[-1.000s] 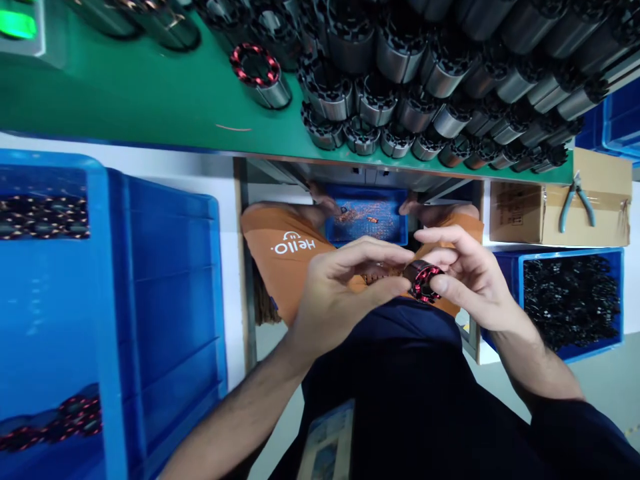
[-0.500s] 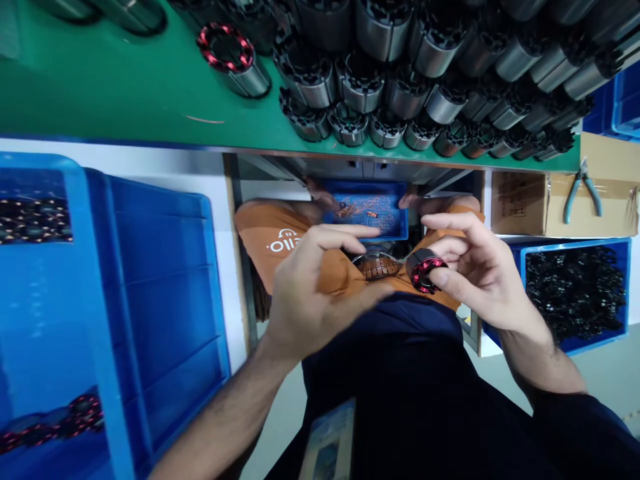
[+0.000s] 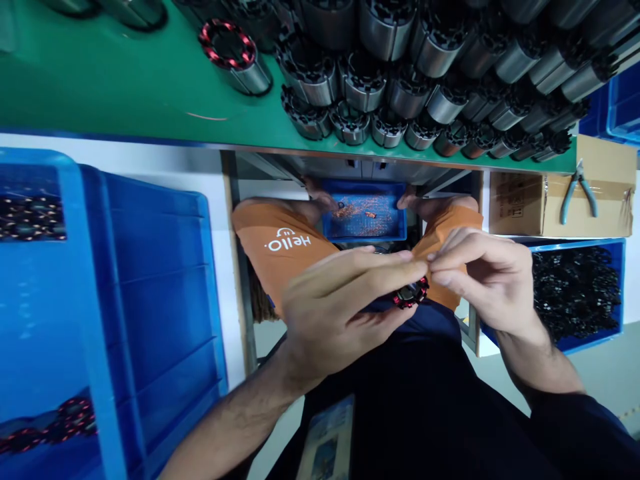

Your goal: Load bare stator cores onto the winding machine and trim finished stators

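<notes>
- Watching through the head camera, I had the red-wound core (image 3: pixel 420 290) low in the middle of the scene, just above the person's lap, its ring of red windings partly hidden by fingers.
- The left hand (image 3: pixel 340 300) was narrow around that core, the fingers reaching over its far side and the thumb beneath on the near side; I read that as the supporting hold.
- The right hand (image 3: pixel 493 280) was narrowed to a pinch of thumb and forefinger at the core's far right edge, close against the left fingertips. I could not tell whether anything thin lay in that pinch.
- I judged the step in hand to be fine fingertip work on the core's edge, one hand steadying and the other picking.
- As I saw it, the next move called for a firm left grip, a small and careful right pinch, and a clear view of the edge, which the fingers blocked.
- On the far side, the green bench (image 3: pixel 125 93) bore rows of metal cores (image 3: pixel 367 90), with another red-ended core (image 3: pixel 250 77) standing just left of them.
- To the right, teal-handled pliers (image 3: pixel 580 193) lay on a cardboard box (image 3: pixel 520 200), beyond a blue bin (image 3: pixel 623 287) of black parts (image 3: pixel 575 290).
</notes>
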Available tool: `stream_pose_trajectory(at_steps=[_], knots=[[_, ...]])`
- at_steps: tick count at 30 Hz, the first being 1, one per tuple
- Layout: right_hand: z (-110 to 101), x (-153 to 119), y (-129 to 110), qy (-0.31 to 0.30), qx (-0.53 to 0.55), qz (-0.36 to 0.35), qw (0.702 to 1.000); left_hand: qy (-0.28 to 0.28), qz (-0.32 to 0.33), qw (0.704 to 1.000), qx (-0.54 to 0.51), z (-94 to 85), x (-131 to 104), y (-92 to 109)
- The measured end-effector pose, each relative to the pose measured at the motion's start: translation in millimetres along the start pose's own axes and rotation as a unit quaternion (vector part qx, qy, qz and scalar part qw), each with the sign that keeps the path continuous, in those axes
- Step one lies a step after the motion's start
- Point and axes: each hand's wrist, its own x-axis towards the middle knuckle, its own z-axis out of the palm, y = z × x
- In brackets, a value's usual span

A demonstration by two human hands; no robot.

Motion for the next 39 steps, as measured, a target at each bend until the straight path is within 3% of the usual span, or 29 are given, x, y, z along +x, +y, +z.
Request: stream_pose_trajectory(at_steps=[5, 7, 10, 12, 19, 22, 26, 30, 34, 39], knots=[[5.1, -0.7, 8.3, 0.197, 0.082, -0.01, 0.977, 0.074, -0.054, 0.995, 0.023, -3.2, 9.9, 9.7], [9.8, -5.1, 8.6, 0.168, 0.053, -0.032, 0.984, 0.081, -0.07, 0.994, 0.035, -2.5, 12.3, 11.7], [16.4, -13.6, 8.1, 0.064, -0.01, -0.046, 0.997, 0.077, -0.075, 0.994, 0.033, -0.1, 12.5, 11.8], [18.0, -16.5, 8.4, 0.038, -0.023, -0.053, 0.998, 0.073, -0.071, 0.994, 0.028, 1.4, 11.4, 11.1], [15.3, -11.3, 7.0, 0.068, -0.031, -0.063, 0.995, 0.024, -0.059, 0.998, -0.009, 7.8, 7.4, 8.9], [26.0, -13.0, 5.2, 0.078, 0.05, -0.002, 0.996, 0.021, -0.044, 0.999, -0.021, 12.3, 6.1, 8.0], [46.3, -21.6, 9.8, 0.047, 0.207, 0.092, 0.973, 0.046, -0.013, 0.998, 0.032, 14.8, 4.0, 4.3], [58.7, -26.7, 14.6, 0.059, 0.232, 0.143, 0.96, 0.061, 0.037, 0.992, 0.108, 15.5, 0.3, -1.7], [60.3, -23.6, 14.0, 0.081, 0.248, 0.125, 0.957, 0.049, 0.052, 0.989, 0.132, 18.3, -2.6, -5.7], [45.7, -14.8, 11.7, 0.049, 0.189, 0.084, 0.977, 0.026, 0.04, 0.99, 0.136, 12.9, -3.0, 0.2]])
